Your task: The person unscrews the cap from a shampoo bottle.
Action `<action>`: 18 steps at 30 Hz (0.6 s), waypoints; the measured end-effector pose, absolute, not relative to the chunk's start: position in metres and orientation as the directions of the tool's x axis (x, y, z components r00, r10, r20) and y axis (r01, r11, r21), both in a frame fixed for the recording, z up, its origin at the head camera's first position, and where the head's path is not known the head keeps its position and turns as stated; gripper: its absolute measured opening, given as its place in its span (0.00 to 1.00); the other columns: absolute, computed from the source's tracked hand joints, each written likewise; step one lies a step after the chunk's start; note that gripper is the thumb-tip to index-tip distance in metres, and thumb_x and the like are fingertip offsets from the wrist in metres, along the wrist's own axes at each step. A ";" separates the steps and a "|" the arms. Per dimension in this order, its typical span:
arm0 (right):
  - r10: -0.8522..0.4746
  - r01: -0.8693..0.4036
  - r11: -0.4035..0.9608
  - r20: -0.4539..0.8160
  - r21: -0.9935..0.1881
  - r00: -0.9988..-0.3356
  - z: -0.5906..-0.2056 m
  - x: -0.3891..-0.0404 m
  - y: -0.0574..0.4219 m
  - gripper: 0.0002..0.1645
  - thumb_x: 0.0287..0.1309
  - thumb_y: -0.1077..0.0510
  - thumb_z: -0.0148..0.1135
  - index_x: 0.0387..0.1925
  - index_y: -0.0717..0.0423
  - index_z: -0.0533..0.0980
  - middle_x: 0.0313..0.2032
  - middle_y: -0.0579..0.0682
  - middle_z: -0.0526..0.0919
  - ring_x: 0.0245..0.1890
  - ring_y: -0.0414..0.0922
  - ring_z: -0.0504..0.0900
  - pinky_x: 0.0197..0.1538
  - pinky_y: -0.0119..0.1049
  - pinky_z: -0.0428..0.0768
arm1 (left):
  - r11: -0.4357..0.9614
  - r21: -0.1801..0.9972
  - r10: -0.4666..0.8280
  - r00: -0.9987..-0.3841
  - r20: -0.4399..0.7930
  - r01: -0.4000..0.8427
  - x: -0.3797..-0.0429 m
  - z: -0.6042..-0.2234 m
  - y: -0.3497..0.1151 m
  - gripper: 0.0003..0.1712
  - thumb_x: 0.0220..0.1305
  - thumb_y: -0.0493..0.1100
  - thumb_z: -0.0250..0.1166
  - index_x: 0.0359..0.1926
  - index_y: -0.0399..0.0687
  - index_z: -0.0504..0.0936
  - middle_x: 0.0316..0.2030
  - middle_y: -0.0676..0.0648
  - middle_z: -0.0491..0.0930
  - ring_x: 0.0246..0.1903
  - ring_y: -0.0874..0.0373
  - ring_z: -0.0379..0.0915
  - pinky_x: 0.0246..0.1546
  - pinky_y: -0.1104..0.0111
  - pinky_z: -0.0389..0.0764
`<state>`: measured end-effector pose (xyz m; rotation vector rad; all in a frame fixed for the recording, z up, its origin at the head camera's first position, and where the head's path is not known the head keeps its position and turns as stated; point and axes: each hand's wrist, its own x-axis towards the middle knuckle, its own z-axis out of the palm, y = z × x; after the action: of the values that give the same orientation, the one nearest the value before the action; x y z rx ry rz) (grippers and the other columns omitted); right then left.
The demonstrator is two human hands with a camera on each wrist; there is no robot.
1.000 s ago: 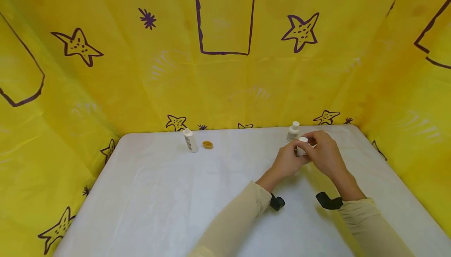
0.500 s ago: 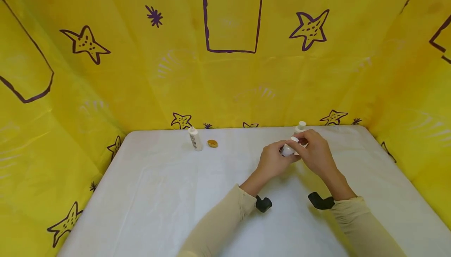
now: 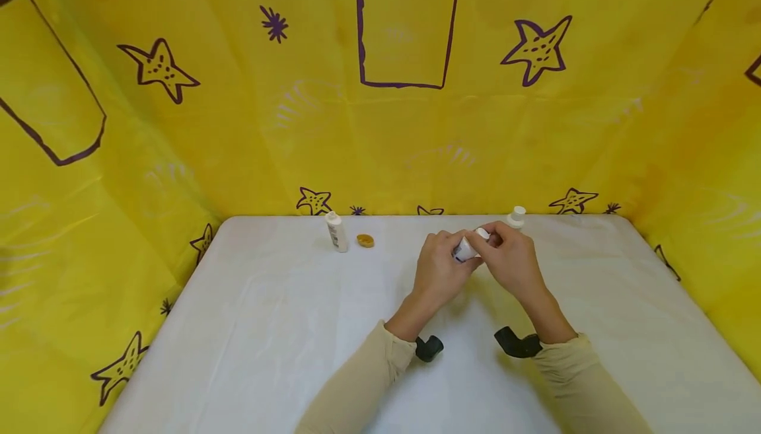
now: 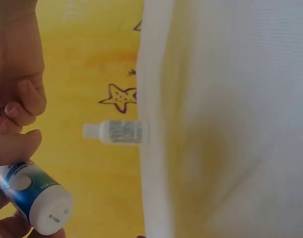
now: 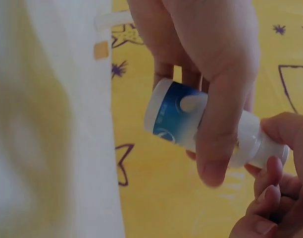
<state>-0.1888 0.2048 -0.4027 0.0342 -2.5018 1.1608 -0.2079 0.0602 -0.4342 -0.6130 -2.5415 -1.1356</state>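
The left hand (image 3: 440, 265) gripped a blue-and-white bottle (image 5: 177, 106), tilted above the tabletop (image 3: 285, 322), while the right hand (image 3: 512, 259) pinched its cap (image 5: 271, 151). The step underway looked like working the cap; the next move probably called for twisting it against a firm grip.

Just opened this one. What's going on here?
A person holds a small white-and-blue bottle tilted above the white table. The left-hand grip is around its body; the right-hand grip pinches the cap, which is on. A second bottle stands beside a small orange-brown item; a third bottle is partly hidden behind the right-hand grip.
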 end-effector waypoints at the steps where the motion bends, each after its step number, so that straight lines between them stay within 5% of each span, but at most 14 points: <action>1: 0.141 -0.185 0.654 0.358 -0.734 -0.923 -0.401 -0.189 0.201 0.18 0.63 0.49 0.70 0.36 0.62 0.82 0.23 0.53 0.76 0.21 0.43 0.70 0.23 0.31 0.70 | 0.603 0.630 0.250 -0.866 0.433 0.489 -0.208 -0.432 0.059 0.23 0.56 0.53 0.78 0.53 0.56 0.87 0.38 0.51 0.84 0.35 0.59 0.70 0.35 0.75 0.69; 18: 0.144 -0.223 0.637 0.398 -0.738 -0.906 -0.380 -0.192 0.164 0.17 0.66 0.51 0.68 0.38 0.63 0.82 0.22 0.54 0.75 0.20 0.46 0.69 0.23 0.32 0.68 | 0.631 0.575 0.218 -0.830 0.513 0.521 -0.215 -0.415 0.032 0.25 0.53 0.51 0.80 0.52 0.52 0.88 0.40 0.49 0.87 0.37 0.54 0.77 0.37 0.69 0.78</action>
<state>-0.1915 0.1640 -0.3802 0.0624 -2.4358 1.1801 -0.2152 0.0322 -0.4146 -0.5861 -2.4576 -1.0471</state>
